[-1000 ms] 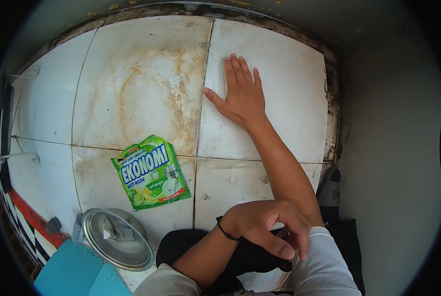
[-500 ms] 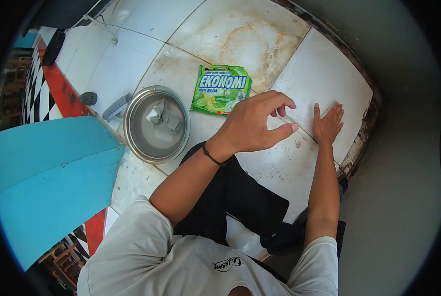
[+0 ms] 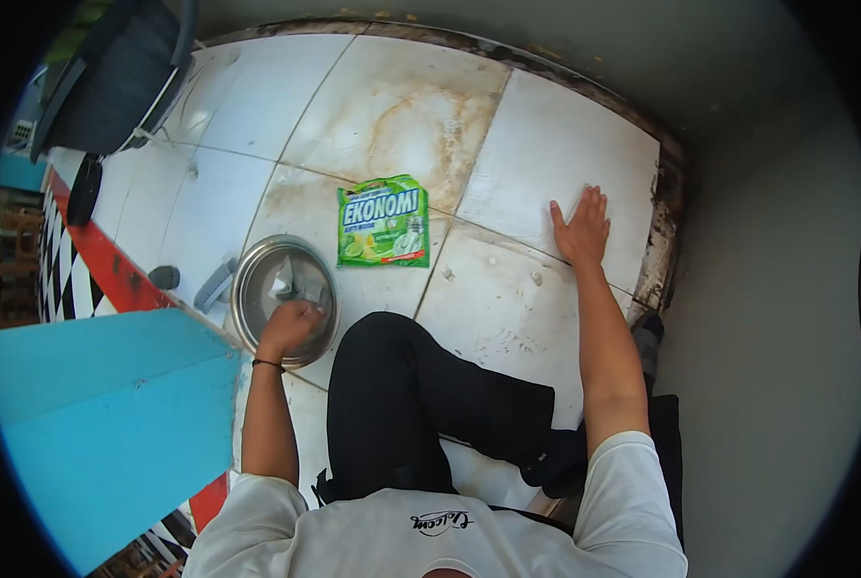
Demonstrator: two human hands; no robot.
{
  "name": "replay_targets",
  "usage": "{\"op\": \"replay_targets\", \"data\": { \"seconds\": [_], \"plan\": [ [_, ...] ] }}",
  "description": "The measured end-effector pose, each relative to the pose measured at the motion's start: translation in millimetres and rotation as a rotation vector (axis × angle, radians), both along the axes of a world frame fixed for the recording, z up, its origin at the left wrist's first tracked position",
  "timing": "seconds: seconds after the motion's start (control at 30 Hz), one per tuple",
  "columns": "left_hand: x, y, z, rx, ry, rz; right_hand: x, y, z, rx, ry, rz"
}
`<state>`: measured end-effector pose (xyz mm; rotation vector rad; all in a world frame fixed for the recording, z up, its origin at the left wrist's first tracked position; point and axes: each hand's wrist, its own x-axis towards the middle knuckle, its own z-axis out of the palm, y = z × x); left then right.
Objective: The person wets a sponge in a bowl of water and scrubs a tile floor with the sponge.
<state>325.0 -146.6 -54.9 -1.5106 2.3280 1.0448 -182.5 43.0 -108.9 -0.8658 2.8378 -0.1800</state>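
Note:
My left hand (image 3: 291, 326), with a black band at its wrist, reaches over the near side of a round metal bowl (image 3: 238, 289). Its fingers are curled in; whatever they pinch is hidden. Just beyond them in the bowl lies a crumpled grey-white piece (image 3: 284, 279), whose kind I cannot make out. Flat on a white floor tile (image 3: 527, 154), my right hand (image 3: 584, 229) has its fingers stretched out and holds nothing. Between the hands, a green EKONOMI packet (image 3: 384, 223) lies on the floor, touched by neither.
A grey brush-like object (image 3: 216, 284) lies left of the bowl. A blue block-like structure (image 3: 112, 395) rises at the left. A dark container (image 3: 112, 82) stands at the upper left. The grey wall (image 3: 768, 318) borders the tiles on the right.
My left hand has moved from above the middle tiles, left and down to the bowl, its fingers now curled in. My right hand stays flat on the tile. The camera view has shifted.

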Motion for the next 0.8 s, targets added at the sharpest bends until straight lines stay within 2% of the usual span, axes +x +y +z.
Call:
{"op": "replay_targets", "data": {
  "seconds": [0.1, 0.2, 0.3, 0.4, 0.47, 0.53, 0.57, 0.63, 0.67, 0.7, 0.77, 0.8],
  "plan": [
    [-10.8, -19.8, 32.8, 0.02, 0.108, 0.144, 2.4, -1.1, 4.0, -0.001, -0.029, -0.016],
    [-33.3, -37.4, 65.5, 0.009, 0.371, 0.219, 2.2, -1.0, 3.9, -0.028, -0.05, -0.03],
    [-86.6, -42.6, 134.4, 0.138, 0.743, 0.269, 3.0, -0.8, 6.3, -0.069, -0.06, -0.031],
    [-149.6, -35.4, 219.9, 0.263, 1.066, 0.098, 3.4, 0.7, 4.7, -0.097, -0.054, -0.035],
    [-182.4, -33.0, 263.7, 0.295, 1.22, -0.209, 3.9, 1.3, 4.2, -0.11, -0.049, -0.036],
    [-222.3, -38.0, 282.5, 0.504, 1.399, -0.51, 3.8, 1.3, 4.1, -0.12, -0.047, -0.035],
    [-247.3, -37.5, 279.7, 0.7, 1.446, -0.623, 3.6, 1.6, 3.5, -0.127, -0.045, -0.036],
    [-312.9, -24.6, 244.4, 1.223, 1.625, -0.774, 4.1, 2.3, 2.1, -0.144, -0.04, -0.036],
    [-347.6, -24.2, 211.7, 1.55, 1.646, -0.847, 3.7, 2.2, 2.5, -0.153, -0.042, -0.037],
    [-377.6, -25.1, 170.4, 1.717, 1.527, -0.714, 3.4, 2.9, 3.3, -0.158, -0.044, -0.034],
    [-436.9, -23.9, 75.8, 0.051, 0.418, -0.451, 5.5, 4.8, 3.1, -0.158, -0.053, -0.03],
    [-434.2, -27.8, 35.1, -0.063, 0.382, -0.518, 4.7, 4.5, 3.2, -0.156, -0.055, -0.028]
  ]
}}
